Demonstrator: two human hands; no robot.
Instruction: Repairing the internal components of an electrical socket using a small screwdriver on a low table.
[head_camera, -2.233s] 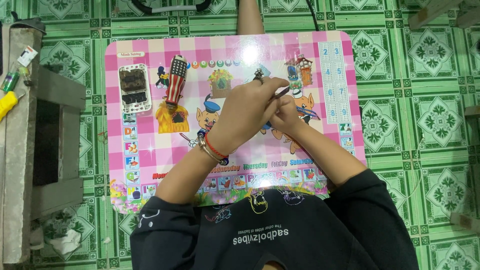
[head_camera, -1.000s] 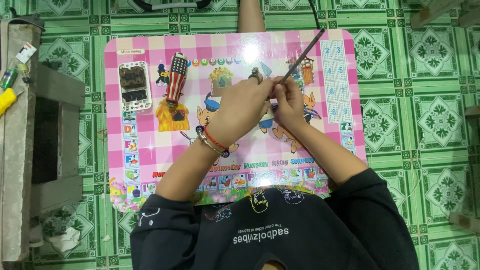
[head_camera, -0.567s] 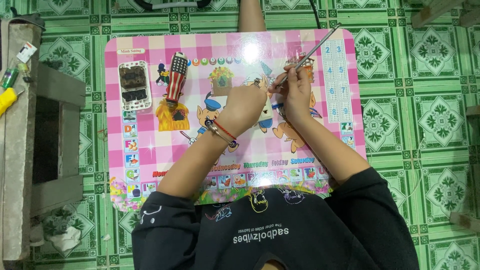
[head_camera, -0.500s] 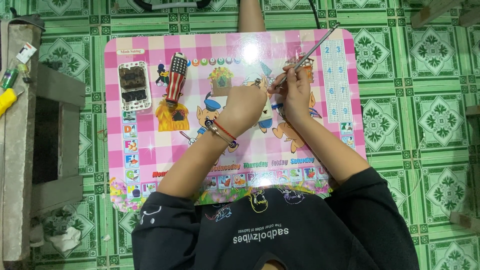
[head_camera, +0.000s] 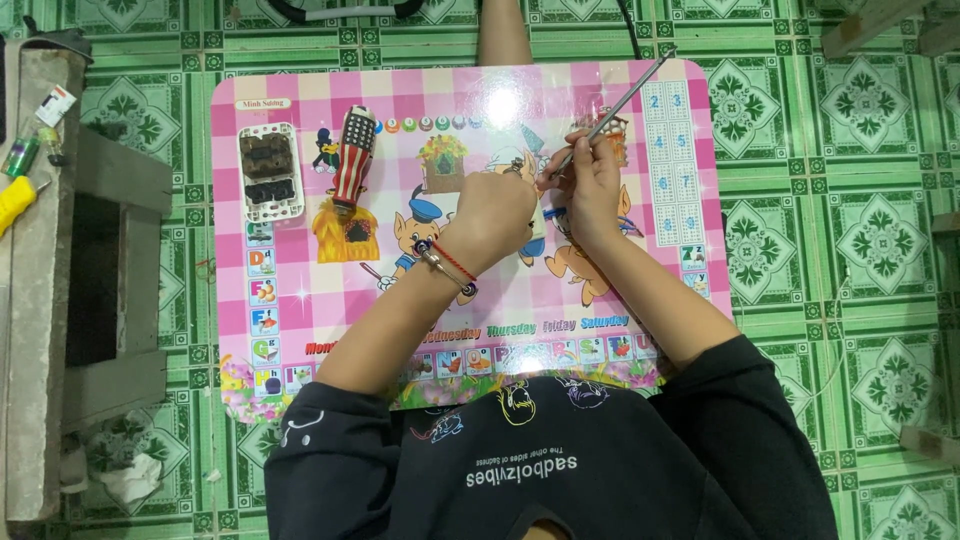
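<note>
Closest in, the left hand (head_camera: 497, 210), red cord bracelet on the wrist, sits curled on the glossy pink checkered cartoon-print table (head_camera: 300, 290); can't tell what its grip has. Touching it, the right hand (head_camera: 590, 180) pinches a thin grey metal rod (head_camera: 612, 117) angled up-right. Farther left: a striped screwdriver handle (head_camera: 352, 160) beside a white rectangular plastic device (head_camera: 269, 185).

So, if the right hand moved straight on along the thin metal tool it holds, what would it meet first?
Probably nothing: past the right hand, the thin metal tool points over the pink cartoon table's far corner toward green floor tiles.
</note>
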